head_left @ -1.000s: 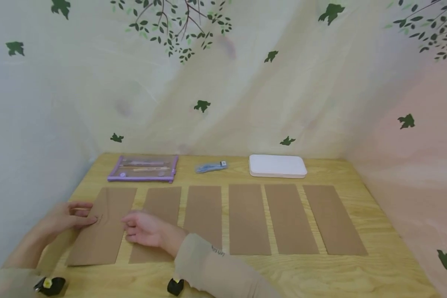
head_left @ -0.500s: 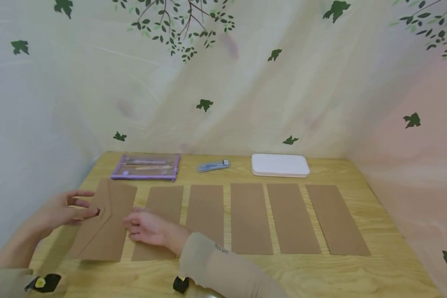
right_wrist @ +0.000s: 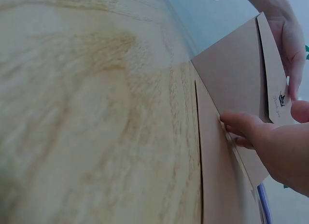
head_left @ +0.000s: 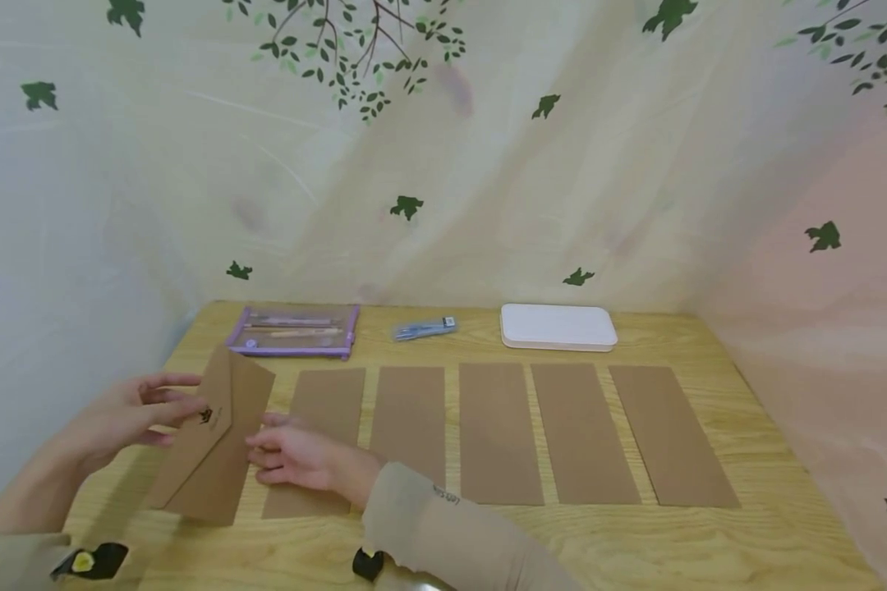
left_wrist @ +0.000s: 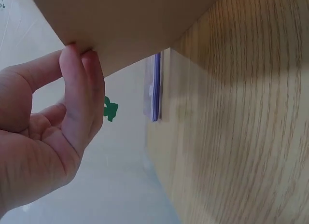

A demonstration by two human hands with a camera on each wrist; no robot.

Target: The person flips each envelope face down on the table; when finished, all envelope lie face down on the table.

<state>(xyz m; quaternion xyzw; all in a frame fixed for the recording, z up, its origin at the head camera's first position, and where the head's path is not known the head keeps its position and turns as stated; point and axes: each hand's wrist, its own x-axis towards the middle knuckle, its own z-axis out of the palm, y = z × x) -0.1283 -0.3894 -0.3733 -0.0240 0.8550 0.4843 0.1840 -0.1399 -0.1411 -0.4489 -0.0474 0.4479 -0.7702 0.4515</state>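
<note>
In the head view a brown paper envelope (head_left: 218, 480) with a pointed flap and a small black crown print stands tilted at the left, its left side raised off the table. My left hand (head_left: 121, 419) pinches that raised edge, thumb over the flap side and fingers behind, as the left wrist view shows of the fingers (left_wrist: 79, 89). My right hand (head_left: 299, 455) rests low by the envelope's right edge, fingertips touching it near the table. In the right wrist view the right thumb (right_wrist: 300, 111) stands apart from the paper.
Several more brown envelopes (head_left: 498, 435) lie flat in a row to the right, the nearest (head_left: 328, 394) partly under my right hand. Behind them sit a purple-edged clear pencil pouch (head_left: 296, 353), a small blue packet (head_left: 425, 329) and a white flat case (head_left: 558, 327).
The left hand has lifted the envelope's left edge off the table and tilted it rightward, bringing the flap and crown print into view. The right hand has stayed nearly in place.
</note>
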